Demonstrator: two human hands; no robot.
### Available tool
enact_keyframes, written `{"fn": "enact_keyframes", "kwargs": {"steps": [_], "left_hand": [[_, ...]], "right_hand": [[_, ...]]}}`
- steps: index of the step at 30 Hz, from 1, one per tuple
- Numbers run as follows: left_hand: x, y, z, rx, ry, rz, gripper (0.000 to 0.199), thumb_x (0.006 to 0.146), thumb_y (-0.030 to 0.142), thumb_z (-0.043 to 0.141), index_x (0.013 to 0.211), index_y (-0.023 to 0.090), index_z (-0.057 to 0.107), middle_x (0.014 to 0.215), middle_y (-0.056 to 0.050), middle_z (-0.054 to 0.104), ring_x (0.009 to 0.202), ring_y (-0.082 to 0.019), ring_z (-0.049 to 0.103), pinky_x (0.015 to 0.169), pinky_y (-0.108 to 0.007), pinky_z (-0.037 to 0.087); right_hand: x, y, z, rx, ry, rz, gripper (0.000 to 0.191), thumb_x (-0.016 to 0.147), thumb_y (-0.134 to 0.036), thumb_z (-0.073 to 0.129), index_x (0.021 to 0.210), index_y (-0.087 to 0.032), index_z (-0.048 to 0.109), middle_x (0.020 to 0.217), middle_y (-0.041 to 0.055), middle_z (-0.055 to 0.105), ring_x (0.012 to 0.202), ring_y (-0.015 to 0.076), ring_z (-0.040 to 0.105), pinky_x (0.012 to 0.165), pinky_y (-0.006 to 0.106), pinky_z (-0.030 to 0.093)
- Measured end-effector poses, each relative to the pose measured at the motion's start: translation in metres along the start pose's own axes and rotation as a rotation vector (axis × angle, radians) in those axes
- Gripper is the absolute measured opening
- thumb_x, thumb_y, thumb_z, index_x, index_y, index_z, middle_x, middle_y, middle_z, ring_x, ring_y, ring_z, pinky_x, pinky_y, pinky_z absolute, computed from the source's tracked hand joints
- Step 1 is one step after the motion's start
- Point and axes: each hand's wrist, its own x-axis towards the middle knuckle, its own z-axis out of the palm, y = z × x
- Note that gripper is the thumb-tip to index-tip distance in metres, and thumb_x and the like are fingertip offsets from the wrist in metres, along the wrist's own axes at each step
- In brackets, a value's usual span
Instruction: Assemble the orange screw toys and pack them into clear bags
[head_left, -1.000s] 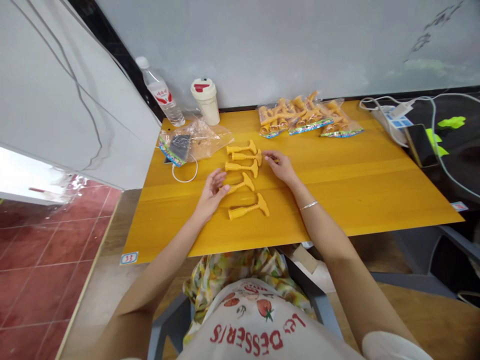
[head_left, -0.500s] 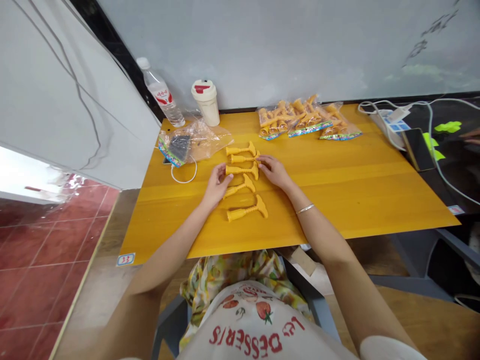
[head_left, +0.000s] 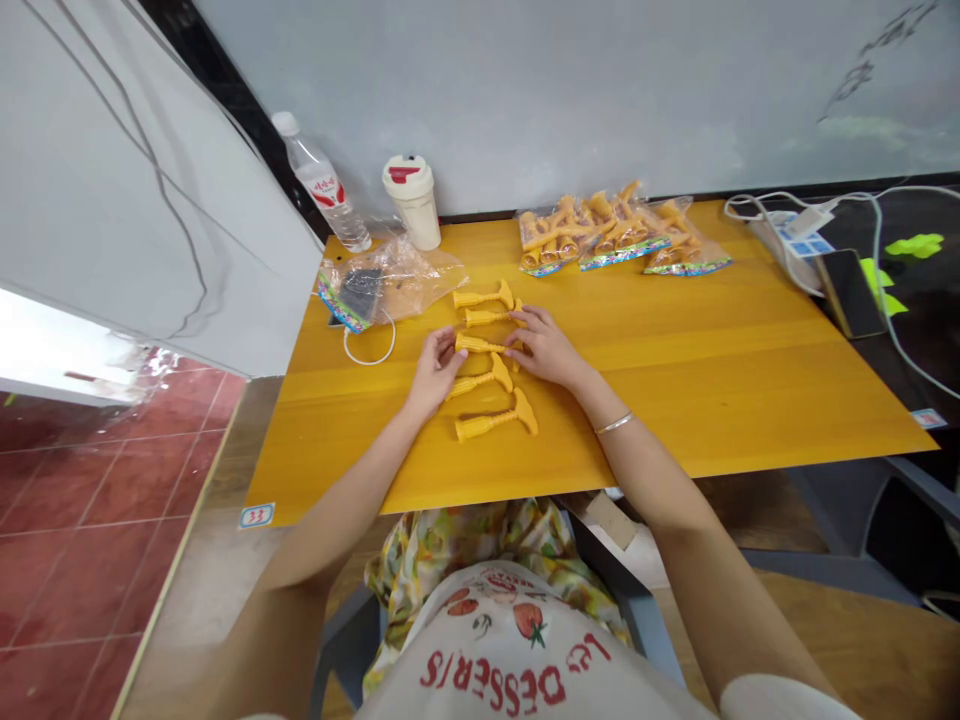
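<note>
Several yellow plastic toy hammers lie in a column on the table, handles to the left and heads to the right. My left hand (head_left: pixel 436 370) has its thumb and fingers around the handle end of the middle toy hammer (head_left: pixel 480 345). At the other end, my right hand (head_left: pixel 549 348) has its fingers closed over that hammer's head, mostly hiding it. Above it lie a partly covered toy hammer (head_left: pixel 486 318) and the farthest toy hammer (head_left: pixel 484 298). Nearer to me are a slanted toy hammer (head_left: pixel 481 378) and the nearest toy hammer (head_left: pixel 499 418).
Clear bags of yellow toy hammers (head_left: pixel 559 235) rest along the table's back edge. At the back left are a water bottle (head_left: pixel 324 190), a cream cup (head_left: pixel 416 205) and a crumpled clear bag (head_left: pixel 420 275). A power strip (head_left: pixel 799 240) and a phone (head_left: pixel 850 290) lie right.
My right hand has shifted slightly down and left over the middle toy hammer's head, which it now covers. My left hand stays at the handle end.
</note>
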Motion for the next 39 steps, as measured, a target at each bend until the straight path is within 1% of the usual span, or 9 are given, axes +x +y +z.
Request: {"fn": "enact_keyframes", "kwargs": {"steps": [4, 7, 9, 14, 20, 25, 29, 33, 39], "left_hand": [[-0.021, 0.019, -0.010, 0.318, 0.005, 0.099, 0.043, 0.085, 0.043, 0.068, 0.119, 0.022, 0.053, 0.125, -0.011, 0.053, 0.115, -0.023, 0.056, 0.105, -0.044, 0.045], [-0.042, 0.037, -0.020, 0.673, -0.104, 0.202, 0.033, 0.086, 0.043, 0.068, 0.109, 0.020, 0.060, 0.111, -0.009, 0.055, 0.110, -0.027, 0.053, 0.104, -0.048, 0.043], [-0.051, 0.044, -0.023, 0.784, -0.207, 0.216, 0.027, 0.088, 0.040, 0.066, 0.107, 0.021, 0.063, 0.107, -0.008, 0.057, 0.108, -0.028, 0.053, 0.103, -0.048, 0.043], [-0.049, 0.046, -0.014, 0.752, -0.393, 0.195, 0.022, 0.093, 0.027, 0.059, 0.113, 0.020, 0.067, 0.106, -0.008, 0.060, 0.107, -0.026, 0.056, 0.101, -0.043, 0.044], [-0.038, 0.054, -0.006, 0.730, -0.443, 0.234, 0.024, 0.090, 0.025, 0.062, 0.112, 0.023, 0.071, 0.104, -0.007, 0.058, 0.105, -0.025, 0.057, 0.102, -0.044, 0.045], [-0.038, 0.056, -0.011, 0.693, -0.529, 0.241, 0.023, 0.090, 0.024, 0.060, 0.110, 0.024, 0.071, 0.104, -0.007, 0.061, 0.104, -0.025, 0.058, 0.099, -0.044, 0.047], [-0.040, 0.057, -0.007, 0.650, -0.604, 0.246, 0.024, 0.092, 0.025, 0.058, 0.112, 0.024, 0.070, 0.106, -0.007, 0.062, 0.105, -0.024, 0.060, 0.099, -0.042, 0.048], [-0.041, 0.058, 0.000, 0.644, -0.632, 0.237, 0.025, 0.093, 0.026, 0.057, 0.115, 0.022, 0.069, 0.109, -0.008, 0.062, 0.106, -0.024, 0.060, 0.100, -0.042, 0.048], [-0.040, 0.064, -0.003, 0.601, -0.573, 0.282, 0.024, 0.095, 0.034, 0.057, 0.113, 0.023, 0.069, 0.108, -0.008, 0.063, 0.101, -0.022, 0.062, 0.093, -0.038, 0.050]], "right_hand": [[0.000, -0.001, -0.001, 0.007, -0.015, 0.008, 0.015, 0.089, -0.031, 0.065, 0.094, -0.020, 0.074, 0.138, 0.0145, 0.059, 0.137, 0.0354, 0.041, 0.114, 0.060, 0.038], [0.000, -0.002, 0.000, 0.008, -0.017, 0.012, 0.015, 0.090, -0.029, 0.065, 0.095, -0.019, 0.074, 0.138, 0.0154, 0.058, 0.138, 0.0350, 0.041, 0.115, 0.059, 0.037], [0.000, -0.002, 0.000, 0.001, -0.017, 0.006, 0.016, 0.090, -0.029, 0.064, 0.096, -0.018, 0.074, 0.138, 0.0155, 0.058, 0.137, 0.0348, 0.041, 0.115, 0.058, 0.038], [0.000, -0.004, 0.003, 0.024, -0.019, -0.002, 0.016, 0.090, -0.028, 0.063, 0.097, -0.019, 0.074, 0.138, 0.0143, 0.058, 0.136, 0.0347, 0.042, 0.113, 0.059, 0.039], [0.000, -0.001, 0.001, 0.043, -0.001, 0.010, 0.017, 0.091, -0.029, 0.062, 0.100, -0.021, 0.073, 0.136, 0.0126, 0.059, 0.133, 0.0334, 0.044, 0.111, 0.058, 0.040], [0.000, 0.012, 0.002, 0.030, 0.082, 0.131, 0.027, 0.093, -0.027, 0.058, 0.117, -0.020, 0.068, 0.125, 0.0149, 0.063, 0.120, 0.0315, 0.053, 0.107, 0.053, 0.045], [-0.001, 0.020, 0.009, 0.089, 0.106, 0.213, 0.031, 0.092, -0.023, 0.057, 0.121, -0.016, 0.065, 0.114, 0.0152, 0.063, 0.104, 0.0272, 0.061, 0.098, 0.045, 0.051], [-0.001, 0.018, 0.012, 0.174, 0.075, 0.201, 0.027, 0.092, -0.023, 0.057, 0.117, -0.019, 0.067, 0.112, 0.0117, 0.061, 0.095, 0.0220, 0.064, 0.091, 0.038, 0.054], [-0.001, 0.011, 0.006, 0.153, 0.008, 0.154, 0.022, 0.093, -0.023, 0.059, 0.111, -0.020, 0.071, 0.110, 0.0103, 0.062, 0.103, 0.0230, 0.063, 0.097, 0.038, 0.051]]}}
